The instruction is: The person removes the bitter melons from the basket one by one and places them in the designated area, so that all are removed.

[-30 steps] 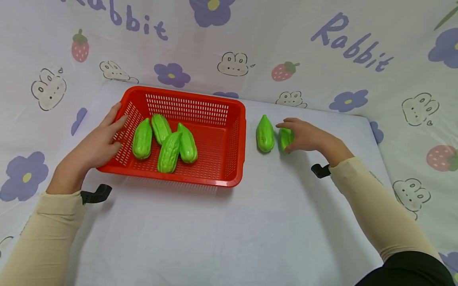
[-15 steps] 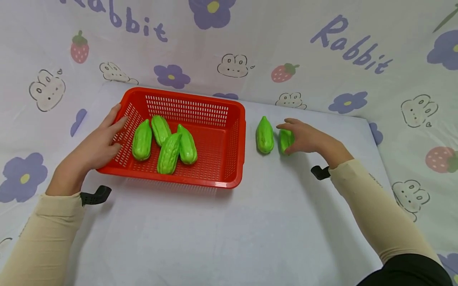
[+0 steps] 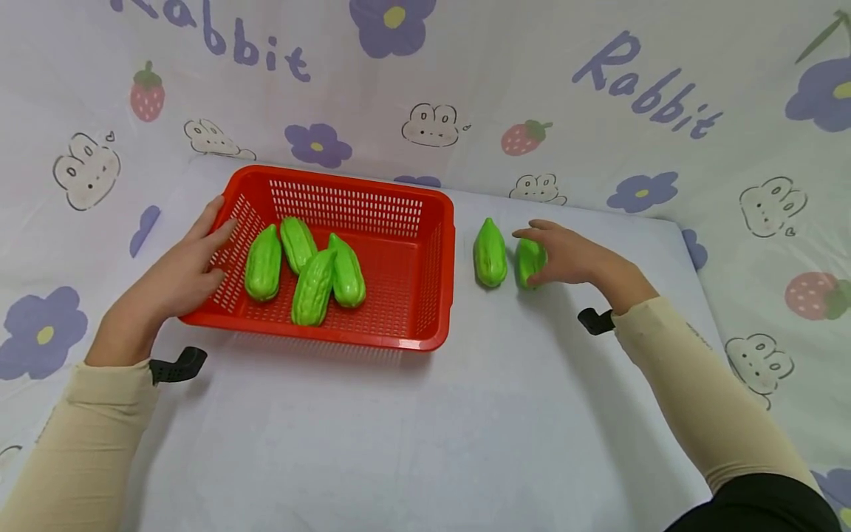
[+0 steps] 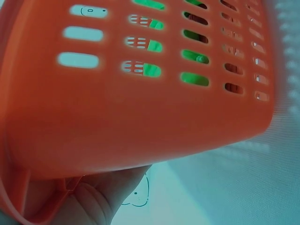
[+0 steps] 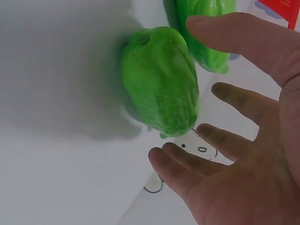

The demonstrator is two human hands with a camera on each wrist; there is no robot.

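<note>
At the left end of the red plastic basket (image 3: pixel 372 336), my left hand (image 3: pixel 179 273) holds the rim, some fingers reaching over it. In the left wrist view, part of the left hand (image 4: pixel 96 194) shows behind the basket's slotted wall (image 4: pixel 140 117). Several green bitter gourds (image 3: pixel 263 264) lie inside the basket. My right hand (image 3: pixel 565 253) hovers at a gourd (image 3: pixel 527 258) on the white table, partly hiding it. From the right wrist, its fingers look spread and apart from this gourd (image 5: pixel 161 82). A second loose gourd (image 3: pixel 490 253) lies just to the left.
The white tabletop (image 3: pixel 425 436) extends in front of the basket. Behind stands a cloth (image 3: pixel 372 89) printed with rabbits, flowers and strawberries. Each wrist carries a black camera mount (image 3: pixel 179 364).
The head view has shifted very slightly. Both hands, the basket and the gourds keep their places.
</note>
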